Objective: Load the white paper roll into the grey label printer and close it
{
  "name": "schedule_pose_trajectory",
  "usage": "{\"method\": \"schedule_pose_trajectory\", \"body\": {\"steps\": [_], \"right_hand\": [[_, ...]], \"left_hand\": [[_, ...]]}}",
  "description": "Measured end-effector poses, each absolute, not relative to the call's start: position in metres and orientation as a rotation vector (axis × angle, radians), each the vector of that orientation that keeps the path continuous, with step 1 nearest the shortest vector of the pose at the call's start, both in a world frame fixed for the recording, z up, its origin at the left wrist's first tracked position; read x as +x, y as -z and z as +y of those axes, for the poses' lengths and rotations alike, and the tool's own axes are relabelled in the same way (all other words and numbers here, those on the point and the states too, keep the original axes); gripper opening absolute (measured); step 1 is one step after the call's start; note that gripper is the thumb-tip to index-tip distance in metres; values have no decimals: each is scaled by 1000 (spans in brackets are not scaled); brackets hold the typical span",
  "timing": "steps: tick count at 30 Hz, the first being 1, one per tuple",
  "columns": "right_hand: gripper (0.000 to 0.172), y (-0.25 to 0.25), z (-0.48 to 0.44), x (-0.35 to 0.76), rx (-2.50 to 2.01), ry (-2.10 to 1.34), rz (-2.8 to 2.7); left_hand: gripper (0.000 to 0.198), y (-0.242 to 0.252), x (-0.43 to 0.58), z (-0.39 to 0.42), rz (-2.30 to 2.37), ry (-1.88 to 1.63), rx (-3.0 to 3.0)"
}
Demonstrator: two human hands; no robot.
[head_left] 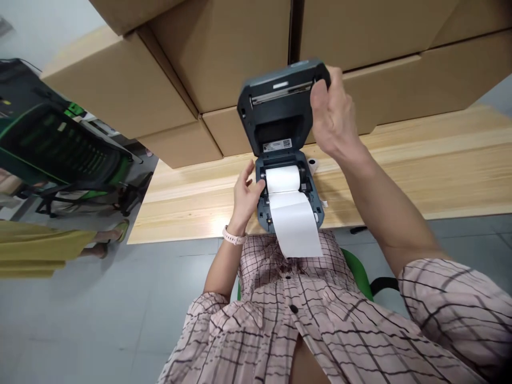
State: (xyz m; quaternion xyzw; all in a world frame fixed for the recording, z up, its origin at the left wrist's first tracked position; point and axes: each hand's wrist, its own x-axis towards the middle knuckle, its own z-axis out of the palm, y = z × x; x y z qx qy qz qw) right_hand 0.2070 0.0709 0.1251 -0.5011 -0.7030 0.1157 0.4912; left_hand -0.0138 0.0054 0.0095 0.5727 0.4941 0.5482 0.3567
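A dark grey label printer (pixel 269 210) stands at the near edge of a light wooden table (pixel 440 165), its lid (pixel 280 109) swung up and open. Inside lies a white paper roll (pixel 282 178), and a white strip of paper (pixel 298 226) runs out over the table's edge toward my chest. My right hand (pixel 332 114) grips the right corner of the raised lid. My left hand (pixel 246 194) rests against the printer's left side beside the roll, fingers curled on the casing. A pale watch sits on my left wrist.
Large cardboard boxes (pixel 224 58) are stacked on the table right behind the printer. A black and green chair (pixel 52 144) stands at the left, with another person's leg and yellow clothing (pixel 36 250) near it. A green chair (pixel 358 272) is under me. The floor is grey.
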Motion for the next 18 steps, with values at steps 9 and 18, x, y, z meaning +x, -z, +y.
{"method": "schedule_pose_trajectory", "body": {"steps": [9, 18], "right_hand": [[53, -139, 119, 206, -1262, -440, -1692], [38, -100, 46, 211, -1069, -455, -2302]], "left_hand": [[77, -8, -9, -7, 1454, -1236, 1315], [55, -42, -10, -10, 1836, -755, 1630]]}}
